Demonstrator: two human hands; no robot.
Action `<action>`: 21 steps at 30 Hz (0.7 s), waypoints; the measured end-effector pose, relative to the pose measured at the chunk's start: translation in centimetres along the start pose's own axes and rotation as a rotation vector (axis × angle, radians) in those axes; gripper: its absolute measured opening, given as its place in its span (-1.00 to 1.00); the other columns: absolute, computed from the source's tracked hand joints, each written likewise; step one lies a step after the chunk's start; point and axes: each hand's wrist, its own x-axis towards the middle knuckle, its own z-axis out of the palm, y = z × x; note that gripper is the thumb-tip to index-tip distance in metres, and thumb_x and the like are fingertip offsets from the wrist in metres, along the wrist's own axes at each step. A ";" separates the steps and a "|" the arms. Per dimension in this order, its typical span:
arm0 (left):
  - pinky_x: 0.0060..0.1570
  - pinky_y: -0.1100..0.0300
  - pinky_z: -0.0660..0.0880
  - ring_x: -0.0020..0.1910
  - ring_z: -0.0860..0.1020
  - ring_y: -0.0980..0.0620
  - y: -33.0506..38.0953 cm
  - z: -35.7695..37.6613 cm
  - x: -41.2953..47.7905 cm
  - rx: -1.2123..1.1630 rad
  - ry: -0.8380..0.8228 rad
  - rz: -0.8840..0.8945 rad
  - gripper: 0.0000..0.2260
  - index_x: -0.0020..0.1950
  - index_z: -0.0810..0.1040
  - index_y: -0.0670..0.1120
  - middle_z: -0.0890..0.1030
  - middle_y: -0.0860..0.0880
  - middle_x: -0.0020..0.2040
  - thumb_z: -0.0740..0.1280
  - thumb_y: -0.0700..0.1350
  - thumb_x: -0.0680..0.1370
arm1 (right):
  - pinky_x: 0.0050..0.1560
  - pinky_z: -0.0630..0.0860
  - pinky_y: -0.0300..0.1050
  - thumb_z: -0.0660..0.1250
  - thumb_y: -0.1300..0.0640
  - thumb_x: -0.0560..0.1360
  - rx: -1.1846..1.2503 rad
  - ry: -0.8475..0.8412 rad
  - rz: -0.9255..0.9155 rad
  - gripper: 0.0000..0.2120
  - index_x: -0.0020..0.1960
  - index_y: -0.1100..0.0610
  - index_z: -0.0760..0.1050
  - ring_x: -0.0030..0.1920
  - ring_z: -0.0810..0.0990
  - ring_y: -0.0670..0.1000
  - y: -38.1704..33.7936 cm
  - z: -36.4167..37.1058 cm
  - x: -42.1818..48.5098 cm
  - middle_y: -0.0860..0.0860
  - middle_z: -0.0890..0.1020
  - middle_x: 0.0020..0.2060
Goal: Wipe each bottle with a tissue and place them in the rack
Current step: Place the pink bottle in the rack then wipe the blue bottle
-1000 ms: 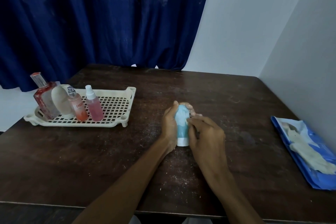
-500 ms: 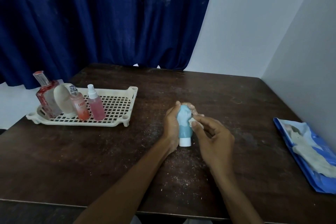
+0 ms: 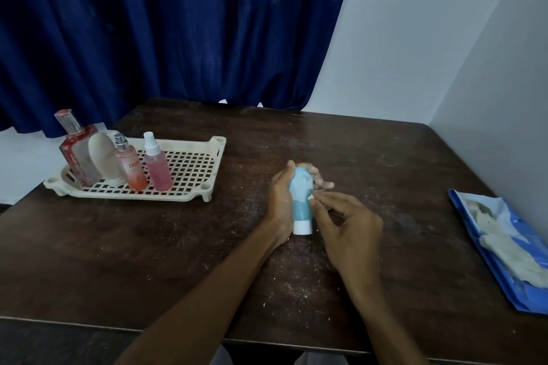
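Here, cream rack (image 3: 189, 144) holding four bottles (image 3: 158, 170), left hand (image 3: 280, 195) gripping blue bottle (image 3: 301, 195), right hand (image 3: 353, 231) pinching tissue (image 3: 312, 198) against it

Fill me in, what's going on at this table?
A person is wiping a light-blue bottle: the left hand grips it, white cap down, while the right hand pinches a scrap of tissue against its side. Four bottles already stand in the cream rack on the left. A blue tissue pack lies at the right.

Five bottles: red perfume bottle (image 3: 77, 154), pale oval bottle (image 3: 103, 158), orange spray bottle (image 3: 132, 167), pink spray bottle (image 3: 157, 167), and the blue bottle (image 3: 301, 195) makes five. One rack (image 3: 189, 170), one tissue scrap (image 3: 312, 197), one blue packet (image 3: 504, 249). Two hands, left hand (image 3: 280, 201) and right hand (image 3: 353, 231).
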 end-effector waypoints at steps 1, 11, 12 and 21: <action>-0.04 0.04 0.58 -0.17 0.67 -0.15 0.0 0.0 0.0 0.006 0.001 0.001 -0.60 -0.08 0.53 -0.21 0.57 -0.15 -0.27 0.06 0.02 0.68 | 0.04 0.52 -0.44 0.52 0.21 0.44 -0.003 0.000 -0.006 -0.84 0.02 0.11 0.72 -0.05 0.65 -0.25 0.1 -0.1 0.0 -0.08 0.71 -0.06; -0.11 0.11 0.61 -0.21 0.67 -0.12 0.6 0.4 -0.3 0.002 0.031 -0.030 -0.59 -0.10 0.51 -0.23 0.57 -0.14 -0.30 0.02 0.00 0.69 | 0.03 0.56 -0.38 0.53 0.30 0.41 -0.061 -0.041 -0.120 -0.82 0.00 0.15 0.72 -0.07 0.66 -0.20 0.0 -0.3 -0.2 -0.04 0.72 -0.08; -0.13 0.11 0.61 -0.23 0.67 -0.11 0.6 0.5 -0.3 0.011 0.031 -0.023 -0.58 -0.10 0.52 -0.23 0.57 -0.14 -0.30 0.02 -0.01 0.70 | 0.03 0.56 -0.38 0.53 0.29 0.41 -0.057 -0.035 -0.110 -0.82 0.00 0.14 0.72 -0.07 0.66 -0.21 0.1 -0.4 -0.1 -0.06 0.72 -0.08; -0.19 0.15 0.59 -0.27 0.66 -0.10 0.4 0.5 -0.1 0.044 0.087 -0.015 -0.57 -0.13 0.52 -0.22 0.56 -0.13 -0.31 0.00 -0.03 0.71 | 0.04 0.55 -0.38 0.52 0.31 0.42 -0.093 -0.011 -0.182 -0.81 0.03 0.18 0.71 -0.05 0.67 -0.15 -0.2 -0.2 -1.2 0.01 0.72 -0.04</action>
